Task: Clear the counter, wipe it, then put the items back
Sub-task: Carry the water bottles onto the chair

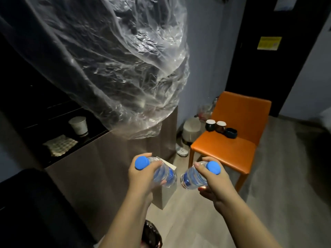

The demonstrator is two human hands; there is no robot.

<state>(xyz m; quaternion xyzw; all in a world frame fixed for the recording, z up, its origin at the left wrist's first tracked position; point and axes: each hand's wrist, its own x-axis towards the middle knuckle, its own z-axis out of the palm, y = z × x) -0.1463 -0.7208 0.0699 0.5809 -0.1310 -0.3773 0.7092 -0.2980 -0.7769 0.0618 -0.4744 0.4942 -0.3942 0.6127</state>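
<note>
Fingers (199,167) curl round a bottle in each hand, left hand (141,173) and right hand (214,179), with both bottles (165,174) held over the floor beside the chair (223,151). Clearing looks part done: cups (210,125) stand on the chair, while a paper cup (78,125) and cloth (60,144) sit on the counter (90,136). Wiping and returning seem left.

Clear, blue-capped left bottle (167,174) and right bottle (189,178) are held aloft, tilted, bases nearly meeting.

Left hand (141,178) grips bottle (166,173); right hand (213,181), second bottle (190,177); probably water.
</note>
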